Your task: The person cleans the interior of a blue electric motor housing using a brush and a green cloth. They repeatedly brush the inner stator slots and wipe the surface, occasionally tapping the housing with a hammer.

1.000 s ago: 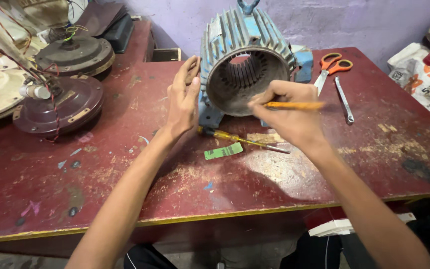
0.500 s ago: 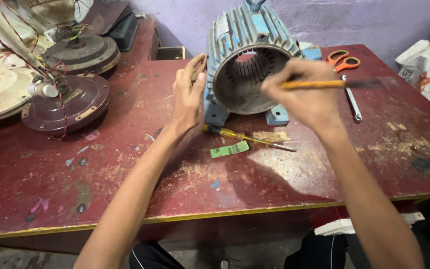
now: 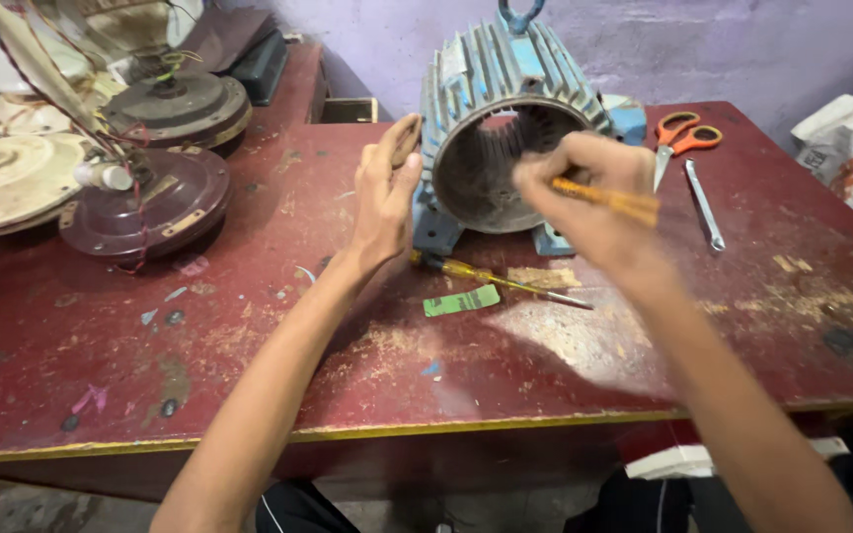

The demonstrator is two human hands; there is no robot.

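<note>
While my left hand lies flat-open against the heavy, rigid motor housing standing on the surface, my right-hand fingers pinch a light orange-handled tool before its mouth

A blue finned motor housing is seen standing on the red bench, its open bore facing the camera. The left hand is laid flat against its left rim. An orange-handled tool is gripped in the right hand, blurred, before the bore. A screwdriver and green slip lie in front; scissors lie right.
</note>
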